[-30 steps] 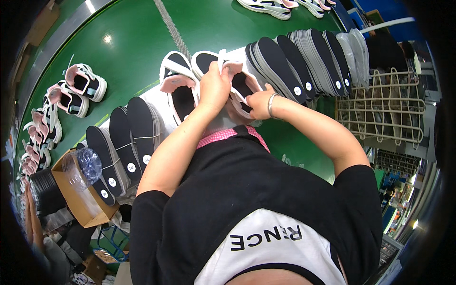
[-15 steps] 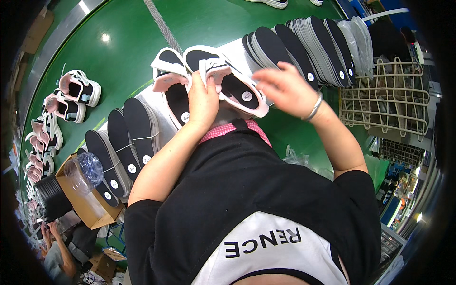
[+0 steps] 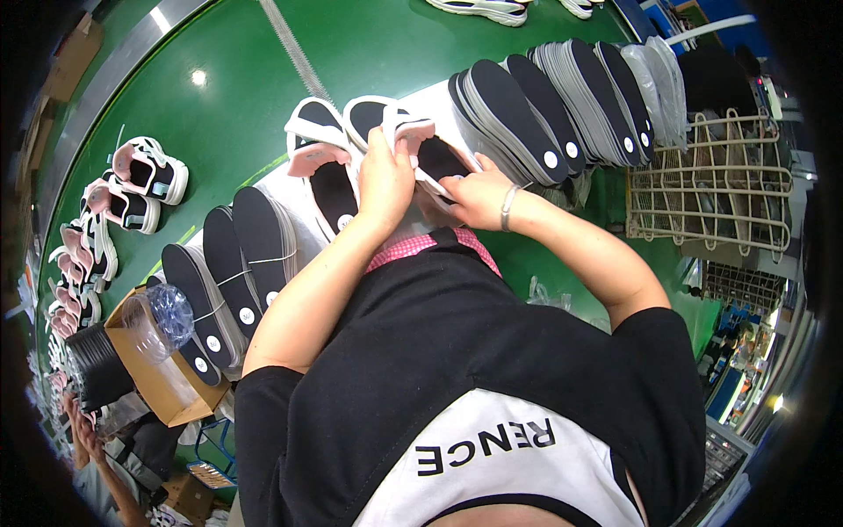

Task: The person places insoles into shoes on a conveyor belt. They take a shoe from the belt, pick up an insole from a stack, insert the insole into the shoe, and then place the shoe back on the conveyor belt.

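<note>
Two white, pink and black sneakers lie side by side in front of me, toes pointing away, with dark insoles inside. My left hand (image 3: 387, 183) is closed on the inner side of the right sneaker (image 3: 442, 155), by its pink tongue. At that sneaker's heel, my right hand (image 3: 481, 195) grips the rim, its fingertips reaching to the insole and partly hiding its round white label. The left sneaker (image 3: 316, 132) rests beside my left hand, not held. Stacks of black insoles (image 3: 505, 110) stand close to the right of my right hand; other tied insole bundles (image 3: 259, 220) stand left of the left sneaker.
A green conveyor belt (image 3: 228, 105) runs behind, with a row of sneakers (image 3: 149, 171) on the left. A cardboard box (image 3: 167, 386) holding clear plastic sits at lower left. On the right is a wire rack (image 3: 707, 184). Another person's arm (image 3: 114, 474) shows at far lower left.
My right hand has come down and left from the air beside the sneaker onto its heel, and its fingers have closed there. My left hand keeps its hold, shifted slightly right.
</note>
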Available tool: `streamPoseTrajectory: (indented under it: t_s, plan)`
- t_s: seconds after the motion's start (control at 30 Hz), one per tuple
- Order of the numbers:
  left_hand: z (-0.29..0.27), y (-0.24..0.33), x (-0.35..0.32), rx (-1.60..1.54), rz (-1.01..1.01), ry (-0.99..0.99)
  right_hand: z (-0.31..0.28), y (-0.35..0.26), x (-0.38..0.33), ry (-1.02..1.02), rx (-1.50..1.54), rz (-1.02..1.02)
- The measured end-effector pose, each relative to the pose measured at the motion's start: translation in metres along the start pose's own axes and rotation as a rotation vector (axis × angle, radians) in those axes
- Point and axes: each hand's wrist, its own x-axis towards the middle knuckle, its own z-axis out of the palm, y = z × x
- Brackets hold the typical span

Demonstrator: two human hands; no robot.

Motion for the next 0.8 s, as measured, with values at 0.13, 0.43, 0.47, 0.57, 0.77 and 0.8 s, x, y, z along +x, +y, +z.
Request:
streamPoseTrajectory:
  t_s: [0.13, 0.43, 0.47, 0.57, 0.77, 0.8]
  plan:
    - [0.002, -0.005, -0.001, 0.016, 0.091, 0.040, -0.017, -0.004, -0.006, 0.220, 0.250, 0.106]
    - [0.009, -0.009, 0.008, -0.042, 0.038, 0.001, -0.005, 0.004, 0.052, -0.064, 0.112, 0.125]
    - [0.010, -0.008, 0.008, -0.050, 0.037, -0.004, 0.005, 0.013, 0.061, -0.076, 0.072, 0.123]
    - [0.011, -0.009, 0.009, -0.032, 0.060, 0.008, 0.009, 0.012, 0.067, -0.133, 0.033, 0.230]
    - [0.015, -0.006, 0.012, 0.023, 0.087, 0.033, -0.002, 0.006, 0.054, -0.085, 0.030, 0.268]
    - [0.016, -0.006, 0.013, 0.044, 0.086, 0.030, -0.003, 0.009, 0.053, -0.090, 0.043, 0.261]
